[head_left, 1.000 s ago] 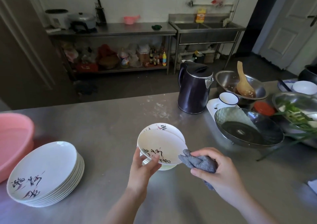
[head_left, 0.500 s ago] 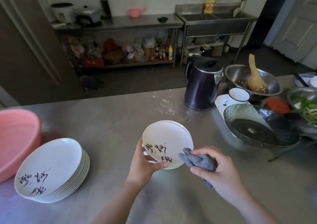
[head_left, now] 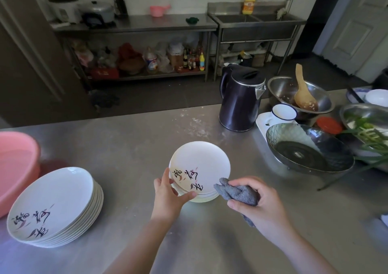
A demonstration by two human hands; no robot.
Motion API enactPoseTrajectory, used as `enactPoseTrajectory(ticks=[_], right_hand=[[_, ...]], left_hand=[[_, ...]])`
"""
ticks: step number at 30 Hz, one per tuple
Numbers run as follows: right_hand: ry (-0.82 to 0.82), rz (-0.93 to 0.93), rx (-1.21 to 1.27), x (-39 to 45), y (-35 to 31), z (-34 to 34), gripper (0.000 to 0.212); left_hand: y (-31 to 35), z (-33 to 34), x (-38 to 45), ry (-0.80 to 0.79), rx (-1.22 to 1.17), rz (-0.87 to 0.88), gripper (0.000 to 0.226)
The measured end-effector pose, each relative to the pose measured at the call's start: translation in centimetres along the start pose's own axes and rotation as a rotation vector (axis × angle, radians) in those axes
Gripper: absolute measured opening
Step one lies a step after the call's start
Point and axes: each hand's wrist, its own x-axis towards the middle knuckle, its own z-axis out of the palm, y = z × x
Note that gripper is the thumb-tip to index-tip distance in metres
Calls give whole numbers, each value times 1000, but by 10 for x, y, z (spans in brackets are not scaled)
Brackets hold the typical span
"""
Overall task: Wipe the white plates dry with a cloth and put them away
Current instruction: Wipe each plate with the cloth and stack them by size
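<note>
Counter [head_left: 130, 147] first: steel, carries everything we care about. Far left, pink basin [head_left: 14, 168]; just beside it, big stack [head_left: 56, 206] of white plates, about eight by the rims we can see. Which pile is wiped and which is waiting, we can't tell from this view. Right end is clutter: wok [head_left: 308, 149], kettle [head_left: 241, 99], steel bowl [head_left: 302, 97] with a wooden spoon in it, none of it in our way. Centre front, small stack [head_left: 201, 197], a few plates, with the top plate [head_left: 199, 166] tilted up off it. Left hand [head_left: 170, 191] pinches that plate at its near-left rim, thumb on the printed face, fingers behind it. Right hand [head_left: 262, 200] is closed round the bunched grey cloth [head_left: 237, 191], whose tip sits just beside the plate's near-right rim; we can't confirm contact. Our read: mid-task, one plate in hand, wipe either about to start or just finished. Left to do: the small stack at least, then putting everything away; no shelf or rack identified yet.
</note>
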Motion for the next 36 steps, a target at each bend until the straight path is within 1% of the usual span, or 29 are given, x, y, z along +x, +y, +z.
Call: enactPoseTrajectory(ticks=[2,4,7,10,13,18,22,26,29,31,36], right_hand=[[6,-14,-29,-3,-1,4,41],[8,-28,-65,-5,-3,10,47],[15,-22,-117,-8,-3,27,47],[10,-16,-165,-14,-6,53,45],[-61,-11,-191,-19,-11,83,44],[-196,-51,-206,-30,-21,144,38],[-278,-108,-228,-35,-36,195,38],[-327,-134,-221,-40,-52,238,37],[-344,-123,-224,-43,-57,258,37],[-325,-112,-232,-46,-59,266,37],[-288,-83,-259,-53,-61,276,37]], left_hand=[[0,-5,-6,14,18,18,75],[-1,-14,-17,31,31,34,62],[-7,-34,-37,68,13,59,46],[-20,-61,-56,141,44,94,43],[-36,-93,-72,198,78,87,42],[-67,-153,-95,252,87,-7,38],[-87,-205,-107,361,83,-82,37],[-103,-253,-107,465,94,-152,28],[-112,-279,-98,520,85,-213,26],[-118,-290,-89,532,86,-259,28],[-129,-303,-67,475,104,-375,39]])
